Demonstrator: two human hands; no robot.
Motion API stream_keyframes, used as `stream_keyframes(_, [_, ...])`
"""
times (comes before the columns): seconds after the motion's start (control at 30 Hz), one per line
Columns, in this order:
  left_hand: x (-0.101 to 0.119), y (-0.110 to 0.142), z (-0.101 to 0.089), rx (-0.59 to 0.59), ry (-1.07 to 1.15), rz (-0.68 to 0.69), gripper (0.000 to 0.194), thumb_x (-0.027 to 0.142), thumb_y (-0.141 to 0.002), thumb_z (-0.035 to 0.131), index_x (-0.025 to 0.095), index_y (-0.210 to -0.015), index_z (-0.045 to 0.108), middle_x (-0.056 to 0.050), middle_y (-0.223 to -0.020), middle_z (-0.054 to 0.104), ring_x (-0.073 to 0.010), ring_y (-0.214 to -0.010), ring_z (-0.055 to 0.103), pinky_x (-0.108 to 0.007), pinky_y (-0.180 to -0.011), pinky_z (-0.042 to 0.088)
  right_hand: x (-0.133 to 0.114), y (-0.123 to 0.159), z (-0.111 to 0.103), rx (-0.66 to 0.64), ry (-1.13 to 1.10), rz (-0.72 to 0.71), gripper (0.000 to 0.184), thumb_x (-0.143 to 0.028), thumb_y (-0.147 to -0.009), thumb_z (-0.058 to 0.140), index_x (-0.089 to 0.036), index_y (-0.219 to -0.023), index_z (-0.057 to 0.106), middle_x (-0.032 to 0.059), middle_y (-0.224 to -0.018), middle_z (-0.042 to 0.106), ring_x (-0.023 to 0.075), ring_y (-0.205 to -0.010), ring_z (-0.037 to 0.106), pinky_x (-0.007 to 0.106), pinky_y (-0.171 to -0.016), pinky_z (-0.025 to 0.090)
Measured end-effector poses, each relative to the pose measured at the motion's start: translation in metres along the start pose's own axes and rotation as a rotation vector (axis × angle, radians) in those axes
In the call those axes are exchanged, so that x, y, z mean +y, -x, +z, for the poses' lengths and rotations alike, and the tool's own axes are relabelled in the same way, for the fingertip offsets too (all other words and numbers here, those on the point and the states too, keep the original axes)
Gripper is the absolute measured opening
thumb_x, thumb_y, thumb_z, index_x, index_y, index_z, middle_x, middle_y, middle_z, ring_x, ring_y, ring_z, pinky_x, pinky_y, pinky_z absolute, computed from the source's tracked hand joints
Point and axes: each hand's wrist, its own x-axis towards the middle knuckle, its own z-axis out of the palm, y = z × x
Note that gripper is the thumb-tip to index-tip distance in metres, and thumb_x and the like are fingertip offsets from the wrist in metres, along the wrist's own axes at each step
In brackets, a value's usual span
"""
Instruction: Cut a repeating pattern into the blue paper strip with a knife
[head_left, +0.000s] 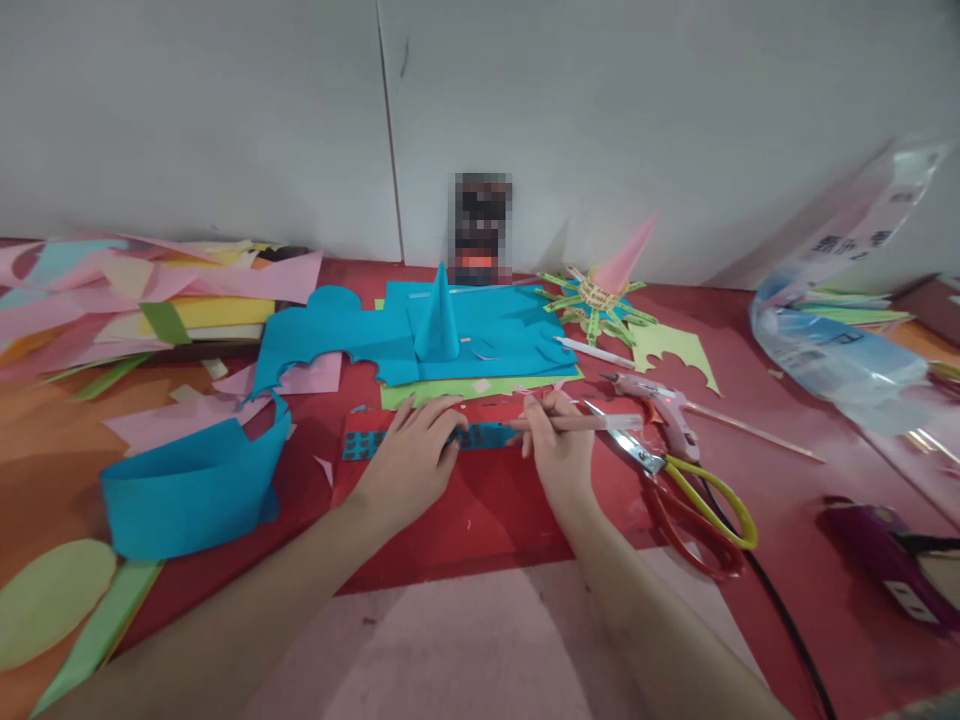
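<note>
A red desk (pixel 799 500) carries everything. Toward its far side lie blue sheets (pixel 517 310), with a blue cone (pixel 439 325) standing on them. Left of the hands sits a bent blue band (pixel 191 500). On the right, scissors (pixel 651 461) lie with the blade tip pointing toward the right hand (pixel 559 455) and just beside it; a rightward slip of the wrist could graze that tip. A pink glue gun (pixel 664 400) rests close behind; whether it is hot cannot be told, but if so, its nozzle could burn a straying knuckle. A blue strip with dark marks (pixel 365 445) lies flat between and under the hands. The left hand (pixel 416 445) rests over it, fingers loosely spread; if they lift, the strip may skid and spoil a mark. The right fingers pinch a slim pen (pixel 577 424), its tip at the strip; wet ink, if any, could smear.
</note>
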Motion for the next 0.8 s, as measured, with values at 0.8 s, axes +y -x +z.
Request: stream_keyframes(0.8, [0.0025,0.0003,0.0,0.028,-0.03,-0.013,0.018,0.017,-0.084,0.046,0.022,-0.101,0.05,-0.005,-0.123,0.054,-0.0221,-0.117,0.047,-0.047,-0.108,0.023,-0.0005,-0.0046,-0.0035,0.052,0.006,-0.047,0.032,-0.027,-0.082,0.055,-0.023,-0.055,0.04,-0.0087,-0.034,0.039,0.0166,-0.048,0.063,0.024,-0.046,0.049])
